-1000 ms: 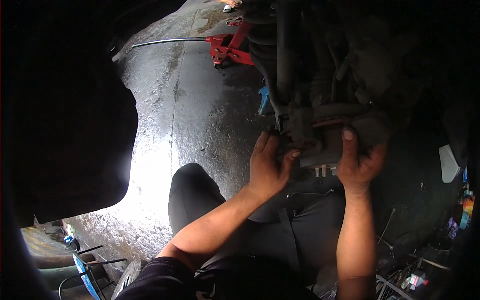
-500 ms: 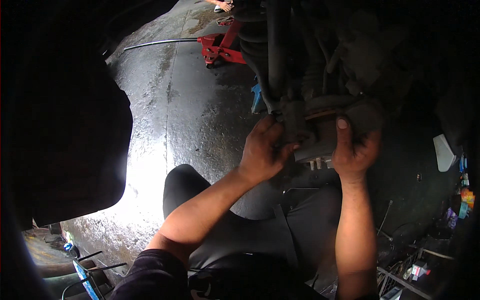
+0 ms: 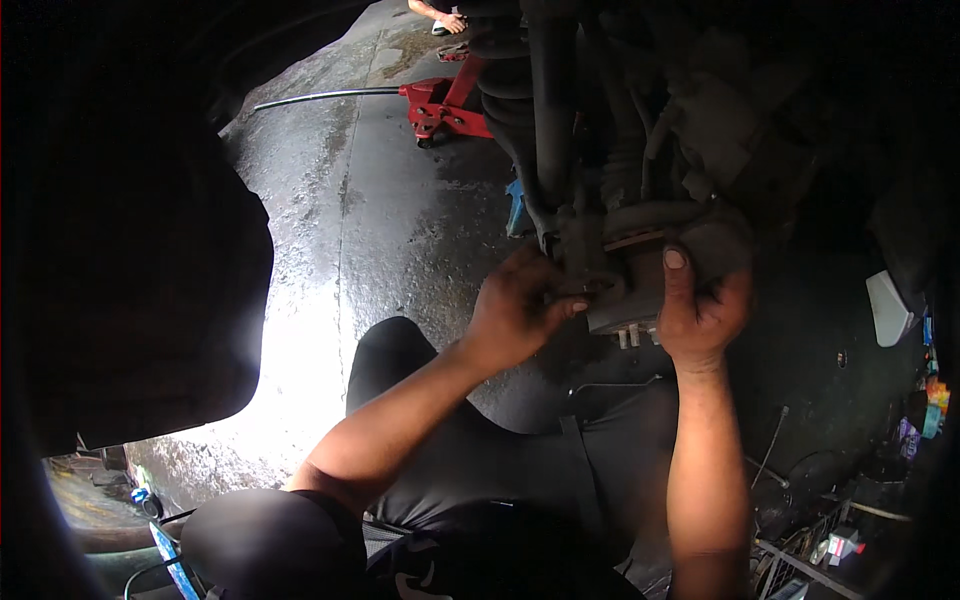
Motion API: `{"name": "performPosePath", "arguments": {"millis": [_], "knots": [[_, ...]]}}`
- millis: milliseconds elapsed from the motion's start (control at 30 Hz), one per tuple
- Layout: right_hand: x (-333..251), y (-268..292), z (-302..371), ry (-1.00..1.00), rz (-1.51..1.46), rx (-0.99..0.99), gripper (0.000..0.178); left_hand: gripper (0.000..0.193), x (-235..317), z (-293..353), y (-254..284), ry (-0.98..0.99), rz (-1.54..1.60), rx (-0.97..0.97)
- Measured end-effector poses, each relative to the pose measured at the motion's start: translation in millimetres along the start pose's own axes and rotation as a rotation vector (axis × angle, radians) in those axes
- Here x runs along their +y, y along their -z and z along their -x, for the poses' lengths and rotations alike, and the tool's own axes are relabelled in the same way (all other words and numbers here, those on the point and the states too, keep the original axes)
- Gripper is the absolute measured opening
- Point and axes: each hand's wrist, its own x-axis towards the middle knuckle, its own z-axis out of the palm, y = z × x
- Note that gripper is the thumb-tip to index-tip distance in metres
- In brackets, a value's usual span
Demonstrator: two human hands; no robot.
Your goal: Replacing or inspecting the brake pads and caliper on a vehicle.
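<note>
A dark brake disc with short wheel studs at its near side sits in the shadow under the vehicle. My right hand grips its right side, thumb stretched up along the face and fingers curled behind. On its left is a brake caliper. My left hand is at the caliper's lower left, fingers curled and thumb pointing at it; whatever lies between them is too dark to make out. A strut and a coil spring rise above.
A red floor jack with a long handle stands on the wet concrete floor. Beyond it shows another person's hand. A dark body panel hangs at left. A wire basket and a wheel wrench lie at right.
My left hand has shifted slightly left and down, its thumb drawing back from the caliper. My right hand keeps its grip on the disc. A dark rounded blur has appeared at lower left.
</note>
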Motion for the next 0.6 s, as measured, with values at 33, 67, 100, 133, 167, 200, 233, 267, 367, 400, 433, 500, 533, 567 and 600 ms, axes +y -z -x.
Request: {"name": "performPosePath", "arguments": {"millis": [33, 67, 100, 133, 167, 200, 233, 267, 367, 400, 433, 500, 533, 567, 600], "knots": [[2, -1, 2, -0.018, -0.022, 0.008, 0.029, 0.032, -1, 2, -1, -0.016, 0.003, 0.078], [1, -1, 1, -0.021, -0.027, 0.009, 0.029, 0.032, -2, 3, -1, -0.014, -0.003, 0.077], [-1, 0, -1, 0.001, -0.006, 0.007, 0.029, 0.036, -2, 3, -1, -0.045, -0.037, 0.105], [-3, 0, -3, 0.024, 0.015, 0.004, 0.029, 0.04, -1, 3, -2, -0.077, -0.071, 0.133], [-2, 1, -3, 0.018, 0.014, 0.003, 0.029, 0.04, -1, 4, -7, -0.072, -0.072, 0.13], [-2, 2, -4, 0.012, 0.005, 0.004, 0.028, 0.046, 3, 6, -14, 0.009, 0.005, 0.198], [-1, 2, -4, 0.007, -0.004, 0.005, 0.027, 0.052, 5, 6, -18, 0.09, 0.082, 0.267], [-2, 1, -2, 0.003, -0.008, 0.001, 0.027, 0.052, 9, 5, -18, 0.096, 0.08, 0.268], [-4, -2, 0, -0.007, -0.01, 0.0, 0.018, 0.065, 9, 0, -14, -0.011, -0.071, 0.407], [-4, -3, -1, -0.01, -0.021, 0.003, 0.019, 0.067, 1, 2, -14, 0.049, -0.009, 0.251], [-4, -4, -2, -0.012, -0.033, 0.007, 0.02, 0.068, -4, 3, -13, 0.106, 0.052, 0.097], [-1, -3, 1, -0.047, -0.04, 0.018, 0.024, 0.068, 0, -6, -3, 0.11, 0.089, 0.029], [-1, -2, 2, -0.081, -0.048, 0.037, 0.028, 0.068, 3, -9, 0, 0.109, 0.121, -0.04], [-2, -3, 1, -0.074, -0.05, 0.036, 0.028, 0.068, 2, -9, 2, 0.105, 0.121, -0.034], [-4, -4, -1, -0.068, -0.06, 0.034, 0.028, 0.067, -1, -8, 3, 0.101, 0.135, -0.043]]}}
